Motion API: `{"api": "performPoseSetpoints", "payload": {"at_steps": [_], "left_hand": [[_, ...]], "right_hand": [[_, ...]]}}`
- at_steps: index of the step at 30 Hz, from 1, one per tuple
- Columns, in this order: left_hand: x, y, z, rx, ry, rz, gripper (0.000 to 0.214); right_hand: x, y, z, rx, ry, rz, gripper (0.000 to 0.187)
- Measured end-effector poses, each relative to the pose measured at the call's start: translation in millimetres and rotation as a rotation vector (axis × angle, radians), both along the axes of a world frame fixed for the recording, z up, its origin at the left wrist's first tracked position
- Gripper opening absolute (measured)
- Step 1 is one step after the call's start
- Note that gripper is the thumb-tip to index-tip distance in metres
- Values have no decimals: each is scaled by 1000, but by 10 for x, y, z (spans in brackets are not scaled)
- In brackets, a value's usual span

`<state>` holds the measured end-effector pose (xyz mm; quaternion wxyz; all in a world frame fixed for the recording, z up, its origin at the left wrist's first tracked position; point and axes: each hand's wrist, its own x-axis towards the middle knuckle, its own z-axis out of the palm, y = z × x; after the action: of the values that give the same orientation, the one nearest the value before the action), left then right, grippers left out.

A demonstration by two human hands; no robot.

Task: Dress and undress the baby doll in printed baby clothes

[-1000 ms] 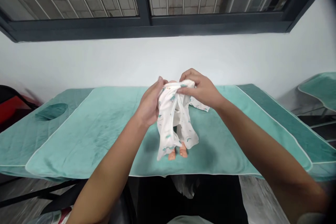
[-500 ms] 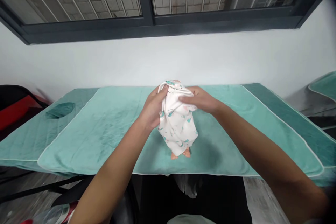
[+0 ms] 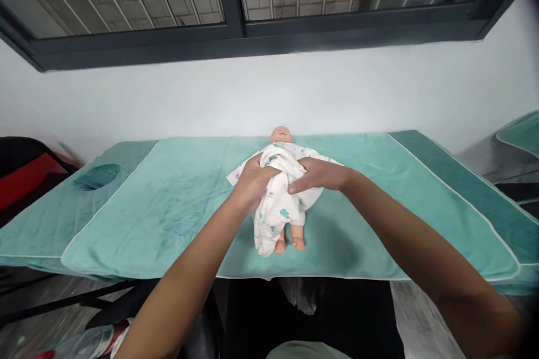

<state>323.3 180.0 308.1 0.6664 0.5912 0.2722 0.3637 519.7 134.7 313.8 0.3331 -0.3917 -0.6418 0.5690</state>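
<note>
A baby doll [image 3: 281, 135] lies on its back on a teal towel [image 3: 168, 207], head toward the wall, bare feet toward me. A white garment with teal prints [image 3: 280, 207] covers its body and legs. My left hand [image 3: 252, 182] is closed on a bunch of this garment over the doll's chest. My right hand [image 3: 318, 175] grips the same cloth from the right, fingers curled into it. Part of the garment spreads flat under the doll's shoulders.
The towel covers a long teal massage table [image 3: 37, 224] with a face hole [image 3: 96, 175] at the left. A white wall and dark window frame stand behind. Another teal table [image 3: 520, 134] shows at the far right. A red and black object [image 3: 21, 171] sits at left.
Both hands have come down with the garment from above the doll's head to its chest. The doll's head, hidden before, now shows. The cloth now lies over the torso and legs.
</note>
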Motion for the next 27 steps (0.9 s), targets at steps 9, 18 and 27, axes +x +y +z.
{"api": "performPoseSetpoints", "payload": {"at_steps": [9,18,27], "left_hand": [[-205,85,-101,-121,-10,-208,48],[-262,-119,-522,-336,-29,-176,51],[-360,-211,-710,-231,270,-340,49]], "right_hand": [[-154,-5,-246,-45,525,-288,52],[-130,-262,-799,-269,509,-154,49],[-370,-656,-1342,-470,552,-236,55]]}}
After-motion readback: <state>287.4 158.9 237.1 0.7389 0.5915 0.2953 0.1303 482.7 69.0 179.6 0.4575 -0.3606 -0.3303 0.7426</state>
